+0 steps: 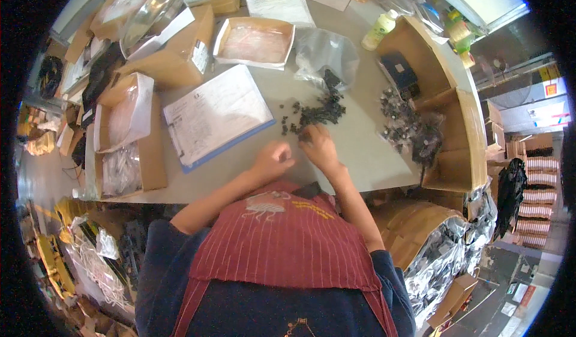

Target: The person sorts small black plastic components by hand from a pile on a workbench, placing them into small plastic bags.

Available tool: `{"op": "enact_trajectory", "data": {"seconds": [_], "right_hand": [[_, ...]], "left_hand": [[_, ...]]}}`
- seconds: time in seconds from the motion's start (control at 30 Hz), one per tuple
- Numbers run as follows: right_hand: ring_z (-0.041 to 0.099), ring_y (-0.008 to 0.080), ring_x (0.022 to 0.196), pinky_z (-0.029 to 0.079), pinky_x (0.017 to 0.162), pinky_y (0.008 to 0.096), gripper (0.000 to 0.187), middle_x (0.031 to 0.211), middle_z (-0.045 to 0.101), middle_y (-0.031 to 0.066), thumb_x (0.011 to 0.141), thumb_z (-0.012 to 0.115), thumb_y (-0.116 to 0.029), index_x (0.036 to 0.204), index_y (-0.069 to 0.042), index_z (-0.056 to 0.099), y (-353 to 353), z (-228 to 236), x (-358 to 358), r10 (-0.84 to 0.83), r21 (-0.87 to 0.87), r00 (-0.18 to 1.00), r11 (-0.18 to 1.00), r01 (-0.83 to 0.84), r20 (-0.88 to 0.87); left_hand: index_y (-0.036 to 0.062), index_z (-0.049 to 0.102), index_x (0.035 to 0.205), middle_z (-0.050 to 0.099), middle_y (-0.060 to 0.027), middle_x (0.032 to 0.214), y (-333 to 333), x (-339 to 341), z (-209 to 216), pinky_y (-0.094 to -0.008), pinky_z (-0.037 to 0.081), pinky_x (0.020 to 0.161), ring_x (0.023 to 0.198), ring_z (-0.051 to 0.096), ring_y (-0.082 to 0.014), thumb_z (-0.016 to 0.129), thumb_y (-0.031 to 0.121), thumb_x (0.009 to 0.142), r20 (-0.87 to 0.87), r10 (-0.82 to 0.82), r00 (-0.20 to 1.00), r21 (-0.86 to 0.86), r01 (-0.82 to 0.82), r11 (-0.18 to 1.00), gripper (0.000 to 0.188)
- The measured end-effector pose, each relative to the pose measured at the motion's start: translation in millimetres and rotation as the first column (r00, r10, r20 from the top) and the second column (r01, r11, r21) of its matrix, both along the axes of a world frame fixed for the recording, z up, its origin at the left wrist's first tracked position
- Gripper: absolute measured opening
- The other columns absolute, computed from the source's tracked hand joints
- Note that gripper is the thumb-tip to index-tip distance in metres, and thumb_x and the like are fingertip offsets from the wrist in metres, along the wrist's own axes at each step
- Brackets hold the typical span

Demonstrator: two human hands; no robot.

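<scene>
A loose heap of small black parts (324, 110) lies on the grey table, with a few single ones apart at its left. At the heap's near edge is my right hand (321, 150), its fingers pinched on a small dark piece. My left hand (274, 158) is curled closed just to the left, over the table's front; whatever is between its fingers is hidden. A clear plastic bag (324, 52) lies behind the heap, and some black parts spill at its mouth. Left of the heap, papers (216, 112) rest on a blue clipboard (231, 143).
At right, an open cardboard box (453, 139) stands beside bagged black-and-silver parts (399, 121). A shallow white-rimmed carton (255, 42) sits at the back; another open box (147, 163) with clear bags is at left. A green-labelled bottle (379, 31) stands at the back right.
</scene>
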State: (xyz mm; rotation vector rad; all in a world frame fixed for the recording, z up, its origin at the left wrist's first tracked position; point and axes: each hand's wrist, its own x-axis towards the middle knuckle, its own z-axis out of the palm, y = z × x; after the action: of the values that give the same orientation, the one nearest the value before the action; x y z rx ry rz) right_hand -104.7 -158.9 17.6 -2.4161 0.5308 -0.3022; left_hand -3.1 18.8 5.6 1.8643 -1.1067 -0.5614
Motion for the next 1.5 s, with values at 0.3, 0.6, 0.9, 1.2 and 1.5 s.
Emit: {"op": "enact_trajectory", "data": {"seconds": [0.3,0.6,0.9,1.2,1.5], "right_hand": [[0.059,0.0389,0.102,0.051,0.086,0.0459,0.028,0.108,0.061,0.0161,0.077,0.065,-0.005,0.105,-0.005,0.066,-6.0,15.8,-11.6,0.123,0.075,0.986,0.988,-0.132,0.117],[0.063,0.04,0.092,0.053,0.077,0.0456,0.029,0.098,0.065,0.0164,0.076,0.059,0.003,0.103,-0.006,0.066,-10.5,1.4,-19.1,0.022,-0.093,0.994,0.996,-0.012,0.107],[0.066,0.0303,0.088,0.053,0.073,0.0353,0.023,0.097,0.067,0.0133,0.078,0.067,0.005,0.1,-0.003,0.069,37.3,76.4,-10.8,0.207,0.156,0.922,0.95,-0.269,0.328],[0.065,0.0349,0.09,0.054,0.074,0.0417,0.027,0.103,0.063,0.0166,0.081,0.062,0.005,0.106,-0.003,0.065,17.2,55.2,-7.2,-0.006,0.174,0.993,0.985,-0.016,0.121],[0.059,0.0392,0.089,0.052,0.072,0.0485,0.019,0.096,0.059,0.0162,0.081,0.064,-0.006,0.099,-0.006,0.06,10.7,11.1,-16.0,0.084,-0.236,0.996,0.969,-0.08,0.006]], "left_hand": [[0.0072,0.056,0.086,0.056,-0.0101,0.082,-0.8,6.8,-20.9,-0.0391,0.046,0.068,0.078,0.055,-0.0266,0.078,0.026,0.081,-0.06,-0.019,0.998,-0.079,0.014,0.997,0.029],[0.0066,0.057,0.083,0.058,-0.0088,0.081,-0.8,6.0,-10.1,-0.0376,0.047,0.067,0.074,0.056,-0.0253,0.081,0.031,0.08,-0.084,0.014,0.996,-0.143,-0.026,0.989,0.034],[0.0066,0.06,0.087,0.063,-0.0107,0.085,1.4,7.5,-3.3,-0.0394,0.049,0.071,0.08,0.061,-0.0278,0.081,0.031,0.077,-0.122,0.076,0.99,-0.029,-0.08,0.996,0.034],[0.0057,0.058,0.081,0.06,-0.0098,0.08,-0.8,6.4,-10.0,-0.038,0.048,0.067,0.074,0.058,-0.0259,0.081,0.03,0.08,0.008,0.053,0.999,-0.162,-0.051,0.985,0.034],[0.0059,0.056,0.08,0.056,-0.007,0.076,-2.4,5.2,-14.8,-0.0351,0.046,0.063,0.07,0.055,-0.0226,0.082,0.028,0.079,-0.047,0.063,0.997,-0.221,-0.072,0.973,0.034]]}}
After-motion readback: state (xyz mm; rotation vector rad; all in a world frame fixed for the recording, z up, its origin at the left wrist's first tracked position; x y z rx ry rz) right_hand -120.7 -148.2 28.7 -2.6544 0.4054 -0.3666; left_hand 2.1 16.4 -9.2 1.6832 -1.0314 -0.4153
